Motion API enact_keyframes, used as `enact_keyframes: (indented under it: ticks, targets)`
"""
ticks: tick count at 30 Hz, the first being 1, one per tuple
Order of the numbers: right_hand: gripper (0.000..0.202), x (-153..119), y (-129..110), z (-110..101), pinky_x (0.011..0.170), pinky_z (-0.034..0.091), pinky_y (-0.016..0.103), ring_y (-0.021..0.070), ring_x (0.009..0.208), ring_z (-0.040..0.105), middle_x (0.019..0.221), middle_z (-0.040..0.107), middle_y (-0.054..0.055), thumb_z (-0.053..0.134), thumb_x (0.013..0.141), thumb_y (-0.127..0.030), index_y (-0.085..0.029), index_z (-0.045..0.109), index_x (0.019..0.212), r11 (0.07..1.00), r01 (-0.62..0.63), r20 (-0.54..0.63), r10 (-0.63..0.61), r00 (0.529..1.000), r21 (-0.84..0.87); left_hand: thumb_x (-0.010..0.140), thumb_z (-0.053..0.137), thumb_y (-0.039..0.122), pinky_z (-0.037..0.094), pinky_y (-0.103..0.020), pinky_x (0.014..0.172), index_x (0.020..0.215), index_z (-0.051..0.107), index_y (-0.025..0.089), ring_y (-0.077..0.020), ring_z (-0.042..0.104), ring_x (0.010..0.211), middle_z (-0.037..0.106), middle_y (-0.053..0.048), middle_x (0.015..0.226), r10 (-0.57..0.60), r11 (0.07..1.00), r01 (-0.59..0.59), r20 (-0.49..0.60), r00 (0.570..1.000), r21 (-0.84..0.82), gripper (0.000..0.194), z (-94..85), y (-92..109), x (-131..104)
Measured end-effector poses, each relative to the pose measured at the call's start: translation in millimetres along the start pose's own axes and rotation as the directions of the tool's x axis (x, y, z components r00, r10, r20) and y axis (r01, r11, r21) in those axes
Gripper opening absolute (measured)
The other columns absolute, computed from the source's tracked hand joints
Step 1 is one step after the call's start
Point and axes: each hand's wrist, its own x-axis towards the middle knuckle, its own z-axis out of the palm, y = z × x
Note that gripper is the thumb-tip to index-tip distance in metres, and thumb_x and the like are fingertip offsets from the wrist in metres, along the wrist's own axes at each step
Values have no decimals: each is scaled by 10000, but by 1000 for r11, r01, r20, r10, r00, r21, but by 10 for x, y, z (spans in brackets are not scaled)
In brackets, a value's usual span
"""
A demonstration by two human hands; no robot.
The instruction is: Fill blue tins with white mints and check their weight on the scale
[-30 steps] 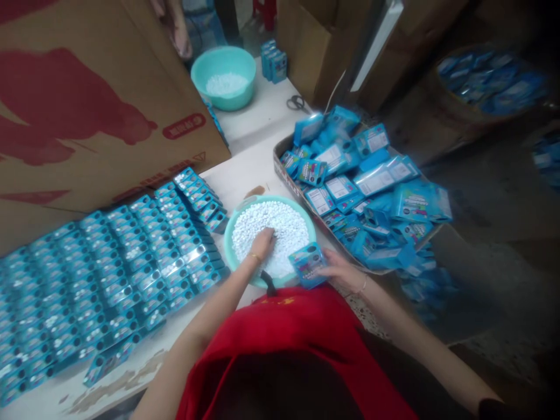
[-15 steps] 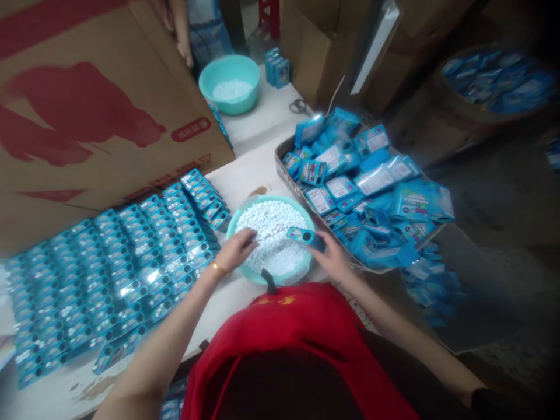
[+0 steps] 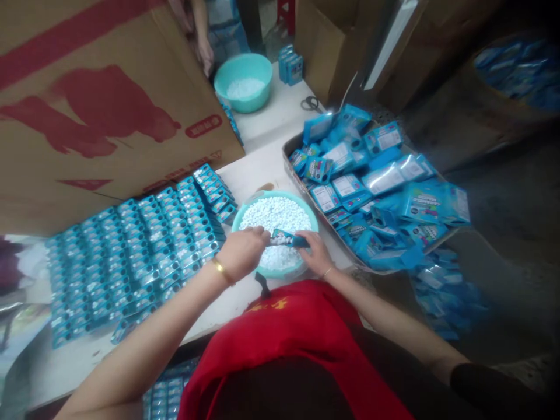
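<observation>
"Hands?"
"Right hand (image 3: 315, 253) pinches a small blue box (image 3: 283, 237) over white pellets (image 3: 284, 213) in the turquoise bowl (image 3: 280, 272). Left hand (image 3: 244, 254) at box's left end; gripping or not, can't tell."
"Around?"
"Table (image 3: 219, 309): rows of boxes (image 3: 144, 251) left of bowl, heaped carton tray (image 3: 294, 171) right."

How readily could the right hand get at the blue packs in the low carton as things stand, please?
Probably yes: the right hand is near the open-topped carton, and nothing visible blocks the way to the blue packs. However, its fingers hold a small box, which it would likely release first.
</observation>
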Motion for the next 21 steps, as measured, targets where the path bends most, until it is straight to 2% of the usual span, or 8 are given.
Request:
enact_keyframes:
  ticks: [2, 4, 7, 10, 13, 15, 17, 21]
  targets:
    - [388, -4, -13, 46, 976, 432, 481, 277, 1100, 557, 1167, 633, 87, 539, 805, -185, -255, 565, 1186, 1000, -9, -5, 9, 1000, 6, 878, 371, 105, 451, -328, 674, 881, 580, 182, -207, 568, 786, 580, -90, 838, 5, 999, -4, -20, 1000, 37, 223, -53, 80, -28]
    - [377, -20, -18, 90, 982, 430, 473, 272, 1102, 560, 1165, 633, 88, 545, 808, -185, -252, 565, 1178, 999, -33, -21, 33, 999, 13, 881, 358, 93, 454, -334, 686, 895, 584, 183, -212, 566, 809, 578, -89, 846, 26, 999, -24, -45, 999, 47, 243, -55, 37, -56]
    - [351, -62, 0, 138, 968, 442, 445, 261, 1092, 568, 1155, 627, 92, 568, 816, -221, -236, 560, 1167, 990, -126, -84, 131, 988, 61, 894, 414, 157, 456, -336, 705, 974, 575, 183, -230, 569, 876, 585, -93, 919, -24, 999, 25, -63, 998, 29, 182, 116, -279, -82]
    - [394, -85, 28, 164, 963, 445, 419, 245, 1071, 580, 1144, 619, 91, 633, 800, -304, -222, 528, 1171, 953, -252, -176, 280, 944, 169, 885, 434, 154, 459, -344, 717, 989, 573, 167, -247, 585, 897, 587, -111, 958, -158, 985, 160, 32, 987, -59, 174, 561, -701, -45]
    - [474, -58, 28, 175, 975, 439, 419, 228, 1052, 594, 1135, 621, 89, 693, 756, -352, -211, 492, 1161, 893, -321, -220, 398, 891, 316, 857, 413, 74, 467, -336, 724, 908, 595, 147, -233, 610, 854, 602, -115, 912, -168, 971, 184, 112, 979, -155, 203, 1150, -905, 105]
    - [511, -24, 9, 180, 980, 440, 427, 220, 1042, 605, 1138, 625, 97, 717, 730, -361, -204, 472, 1150, 843, -350, -223, 464, 857, 408, 870, 412, 91, 473, -323, 751, 914, 599, 149, -220, 614, 877, 611, -114, 931, -141, 960, 163, 110, 984, -229, 201, 1496, -871, 259]
    - [546, 3, -11, 180, 981, 443, 436, 217, 1030, 617, 1139, 632, 105, 739, 699, -360, -203, 456, 1138, 795, -379, -213, 521, 826, 473, 883, 421, 123, 473, -315, 790, 948, 597, 154, -212, 611, 913, 614, -113, 968, -117, 941, 140, 91, 989, -310, 191, 1749, -768, 420]
    - [571, 34, 1, 152, 992, 440, 449, 220, 1040, 624, 1156, 637, 103, 771, 655, -350, -213, 459, 1113, 758, -395, -195, 555, 809, 519, 852, 498, 158, 460, -323, 865, 985, 592, 160, -215, 601, 965, 620, -107, 1018, -69, 882, 74, 28, 997, -464, 163, 2007, -638, 619]
